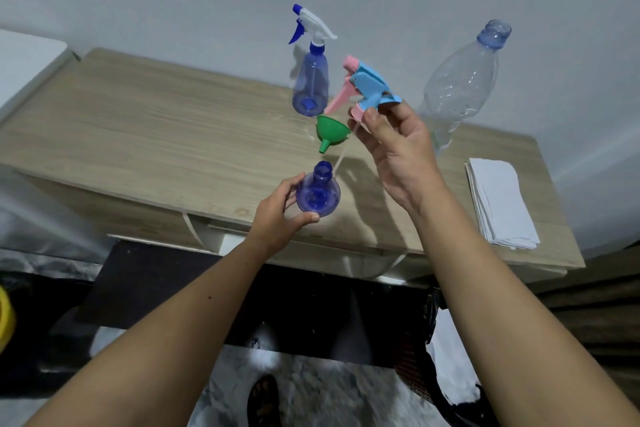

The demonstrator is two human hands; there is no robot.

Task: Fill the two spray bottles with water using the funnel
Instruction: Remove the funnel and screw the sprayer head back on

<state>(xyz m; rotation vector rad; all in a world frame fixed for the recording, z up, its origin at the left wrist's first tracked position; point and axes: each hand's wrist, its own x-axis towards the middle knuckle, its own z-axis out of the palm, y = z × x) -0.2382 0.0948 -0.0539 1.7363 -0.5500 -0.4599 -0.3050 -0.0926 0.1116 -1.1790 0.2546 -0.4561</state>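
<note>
A person has the spray top off one blue bottle.

The left hand (277, 210) wraps its fingers and thumb round the open blue bottle (318, 194) standing on the wooden table (145, 135), near the front edge. The right hand (398, 152) pinches the pink and blue spray top (367, 87) up in the air, and its thin tube (341, 158) hangs down beside the bottle's mouth. The green funnel (329, 132) lies on its side at 12 o'clock from the open bottle. The second spray bottle (310, 76) stands farther back with its top on. A big clear bottle (464, 80) stands at 2 o'clock. Folded white paper (498, 204) lies at 3 o'clock.
</note>
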